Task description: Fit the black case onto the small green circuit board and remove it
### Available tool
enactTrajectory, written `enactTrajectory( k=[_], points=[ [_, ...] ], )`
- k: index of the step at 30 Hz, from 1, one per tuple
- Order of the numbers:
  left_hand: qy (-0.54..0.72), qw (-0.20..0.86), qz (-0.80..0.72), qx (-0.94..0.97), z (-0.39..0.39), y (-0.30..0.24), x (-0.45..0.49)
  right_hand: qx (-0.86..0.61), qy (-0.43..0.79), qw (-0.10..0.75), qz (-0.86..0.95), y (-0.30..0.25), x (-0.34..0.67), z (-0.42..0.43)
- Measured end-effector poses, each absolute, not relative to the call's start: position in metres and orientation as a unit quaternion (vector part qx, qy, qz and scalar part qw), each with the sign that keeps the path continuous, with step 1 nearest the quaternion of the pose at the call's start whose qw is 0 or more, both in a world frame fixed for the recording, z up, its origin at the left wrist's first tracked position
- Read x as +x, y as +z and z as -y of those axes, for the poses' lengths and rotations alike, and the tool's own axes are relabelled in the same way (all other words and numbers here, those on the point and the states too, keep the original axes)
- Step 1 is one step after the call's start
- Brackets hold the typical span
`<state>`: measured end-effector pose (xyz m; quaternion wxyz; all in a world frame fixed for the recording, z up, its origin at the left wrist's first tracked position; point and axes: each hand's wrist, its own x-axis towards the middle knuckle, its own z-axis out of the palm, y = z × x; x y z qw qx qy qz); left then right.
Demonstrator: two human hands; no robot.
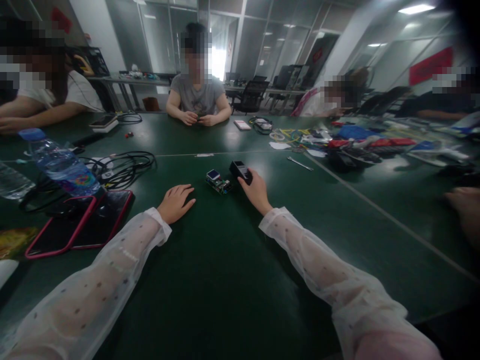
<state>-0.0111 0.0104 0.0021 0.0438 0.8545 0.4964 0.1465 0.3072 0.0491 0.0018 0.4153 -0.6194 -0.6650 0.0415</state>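
- Right hand (255, 190): grip clamping on black box (241, 171); can't tell if box is touching the desk (225, 270).
- Left hand (175, 204): resting palm down, fingers spreading, grip standing apart.
- Circuit board (218, 184): lying between the hands, just beside box, well in from desk's near edge.
- Wrench (300, 163): lying right of box.
- Red-rimmed phones (105, 217): lying left of left hand.
- Grey-shirted person (198, 95): sitting at far edge.
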Motion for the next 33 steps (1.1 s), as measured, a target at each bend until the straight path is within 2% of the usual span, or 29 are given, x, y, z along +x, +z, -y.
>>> enactTrajectory(
  k=[5,33],
  points=[
    [0.142,0.040,-0.498,0.855,-0.0086,0.0038,-0.0100,-0.628,0.044,0.372,0.682,-0.0017,0.3087,-0.0503],
    [0.146,0.034,-0.493,0.857,-0.0109,-0.0001,-0.0115,-0.615,0.012,0.334,0.714,-0.0037,0.3044,-0.0474]
  ],
)
